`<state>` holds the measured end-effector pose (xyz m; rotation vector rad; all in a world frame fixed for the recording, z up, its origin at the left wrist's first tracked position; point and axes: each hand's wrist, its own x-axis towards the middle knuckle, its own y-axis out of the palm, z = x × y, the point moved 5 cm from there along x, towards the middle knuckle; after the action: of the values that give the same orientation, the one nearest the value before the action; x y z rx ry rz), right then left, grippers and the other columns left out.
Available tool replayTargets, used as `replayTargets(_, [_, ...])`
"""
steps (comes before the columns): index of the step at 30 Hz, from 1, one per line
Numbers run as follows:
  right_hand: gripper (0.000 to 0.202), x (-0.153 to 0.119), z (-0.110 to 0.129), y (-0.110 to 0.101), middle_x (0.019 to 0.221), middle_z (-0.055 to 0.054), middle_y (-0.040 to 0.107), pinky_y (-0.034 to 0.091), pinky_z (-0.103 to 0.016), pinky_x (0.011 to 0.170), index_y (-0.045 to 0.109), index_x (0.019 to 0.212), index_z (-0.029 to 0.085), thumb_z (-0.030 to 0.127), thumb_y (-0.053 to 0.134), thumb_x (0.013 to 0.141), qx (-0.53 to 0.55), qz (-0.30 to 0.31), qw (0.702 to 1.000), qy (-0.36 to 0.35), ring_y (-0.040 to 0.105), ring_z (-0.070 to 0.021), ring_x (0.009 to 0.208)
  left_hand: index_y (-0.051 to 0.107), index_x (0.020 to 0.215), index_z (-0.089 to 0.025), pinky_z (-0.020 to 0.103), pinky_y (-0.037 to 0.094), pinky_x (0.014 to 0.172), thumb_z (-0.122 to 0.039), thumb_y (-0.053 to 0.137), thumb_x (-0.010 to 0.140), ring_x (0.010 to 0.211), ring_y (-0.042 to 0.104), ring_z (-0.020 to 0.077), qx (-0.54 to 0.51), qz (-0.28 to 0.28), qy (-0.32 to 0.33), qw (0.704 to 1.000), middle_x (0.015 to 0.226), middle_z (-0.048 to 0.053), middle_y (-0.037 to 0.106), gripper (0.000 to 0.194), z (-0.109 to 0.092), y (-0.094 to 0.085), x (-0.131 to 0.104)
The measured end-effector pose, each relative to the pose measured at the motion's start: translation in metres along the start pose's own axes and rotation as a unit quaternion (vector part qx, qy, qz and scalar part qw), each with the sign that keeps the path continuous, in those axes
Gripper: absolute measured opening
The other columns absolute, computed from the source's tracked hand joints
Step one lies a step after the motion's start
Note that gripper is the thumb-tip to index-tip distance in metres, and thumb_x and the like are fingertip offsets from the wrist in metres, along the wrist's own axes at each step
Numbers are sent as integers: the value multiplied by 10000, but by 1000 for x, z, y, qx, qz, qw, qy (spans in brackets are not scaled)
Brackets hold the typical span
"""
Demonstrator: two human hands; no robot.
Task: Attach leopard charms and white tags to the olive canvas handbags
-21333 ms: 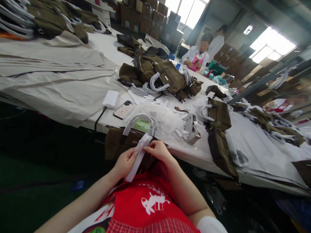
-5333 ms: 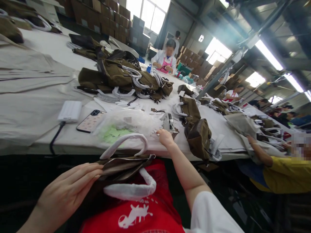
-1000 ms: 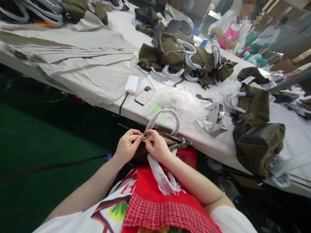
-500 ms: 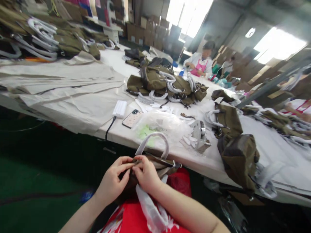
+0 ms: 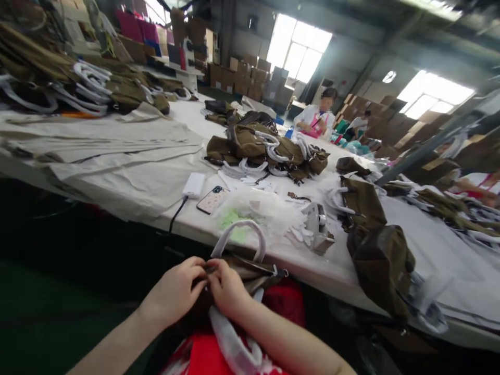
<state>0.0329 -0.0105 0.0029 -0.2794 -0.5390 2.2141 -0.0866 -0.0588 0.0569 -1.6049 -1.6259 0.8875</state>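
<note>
On my lap, against the table's front edge, rests an olive-brown handbag with its handles wrapped in white. One wrapped handle arches up behind my hands; the other hangs down over the red cloth. My left hand pinches the left end of the bag's top edge. Close beside it, my right hand grips the same edge with bent fingers. The fingertips of both hands nearly meet, and whatever small part lies between them is hidden. A metal clip shows at the bag's right end.
On the white table lie a phone, a white power bank with a cable, a clear plastic bag and a metal dispenser. Finished-looking handbags are piled behind; more stand right. A person works across the table.
The view has tilted and shifted slightly. Both hands stay on the bag's top edge, with small finger movements and the fingertips a little closer in. The bag remains on my lap.
</note>
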Motion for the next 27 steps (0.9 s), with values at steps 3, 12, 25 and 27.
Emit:
replayTargets(3, [401, -3, 5, -5, 772, -13, 676, 511, -325, 814, 507, 1236, 153, 93, 468, 841, 12, 11, 1000, -23, 650, -180, 777, 698, 886, -191, 401, 535, 900, -232, 489, 842, 1000, 667, 265, 29, -7, -13, 999, 1168, 115, 657, 218, -7, -4, -4])
replayTargets(12, [375, -6, 3, -12, 781, -14, 722, 500, -350, 869, 493, 1221, 164, 122, 509, 849, 34, 11, 999, -9, 683, -187, 812, 688, 854, -186, 394, 533, 897, -243, 536, 827, 1001, 661, 266, 30, -26, -25, 999, 1146, 104, 668, 165, -5, -2, -14])
replayTargets(25, [67, -3, -6, -10, 676, 27, 662, 476, -269, 668, 511, 856, 213, 158, 548, 850, 18, 17, 999, 32, 653, -165, 677, 768, 882, -221, 359, 522, 921, -206, 486, 822, 1002, 672, 248, 4, -8, 10, 1000, 1172, 87, 681, 289, 9, -2, 3])
replayTargets(27, [67, -2, -6, -10, 644, 38, 640, 465, -269, 661, 511, 840, 212, 159, 553, 841, 30, 15, 999, 33, 629, -159, 640, 768, 872, -240, 350, 526, 900, -228, 493, 835, 1004, 673, 249, 13, 6, 22, 1000, 1218, 78, 661, 278, 6, -3, 7])
